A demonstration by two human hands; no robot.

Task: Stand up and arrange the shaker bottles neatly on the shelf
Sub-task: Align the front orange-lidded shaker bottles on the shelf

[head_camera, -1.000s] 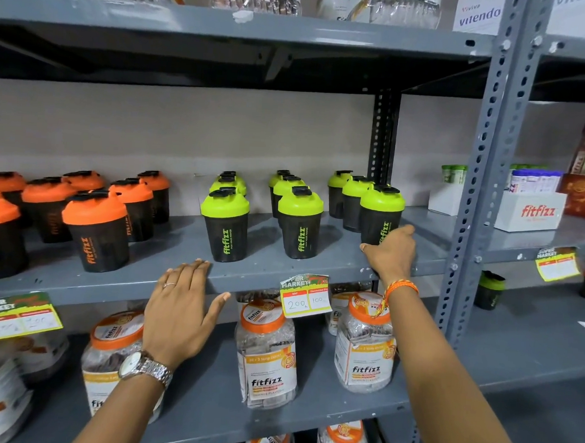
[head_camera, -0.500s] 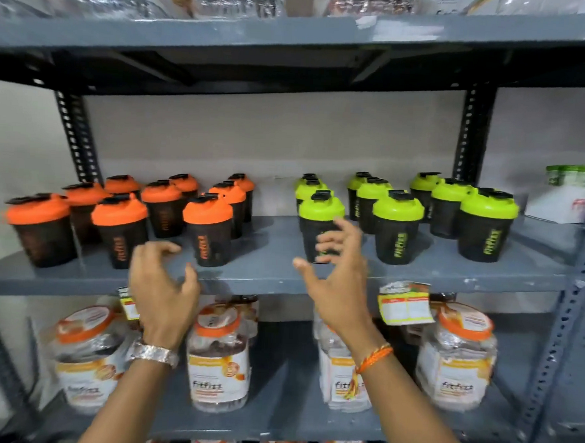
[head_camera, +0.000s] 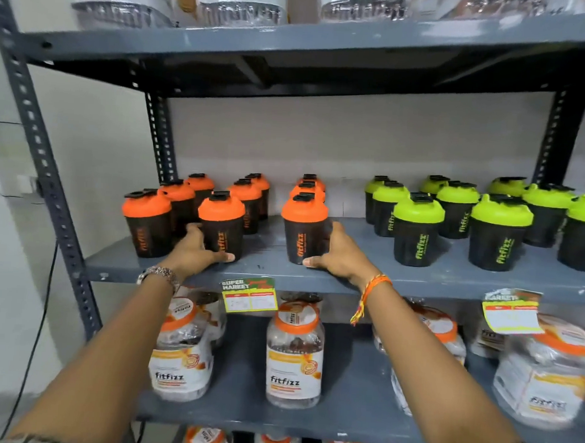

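Upright black shaker bottles stand in rows on the grey shelf (head_camera: 417, 278): orange-lidded ones on the left, green-lidded ones (head_camera: 418, 228) on the right. My left hand (head_camera: 194, 253) wraps the base of a front orange-lidded bottle (head_camera: 222, 217), second from the left. My right hand (head_camera: 340, 254) grips the base of another front orange-lidded bottle (head_camera: 302, 225), which heads its own short row. Both bottles rest on the shelf.
Clear jars with orange lids (head_camera: 294, 353) fill the shelf below, behind two price tags (head_camera: 249, 293) on the shelf edge. The grey upright post (head_camera: 43, 161) bounds the left side. More wrapped goods sit on the top shelf (head_camera: 241, 2).
The view has swung left toward the orange-lidded bottles. Both hands, open in the air before, have reached onto the shelf and each closed around a front orange-lidded bottle.
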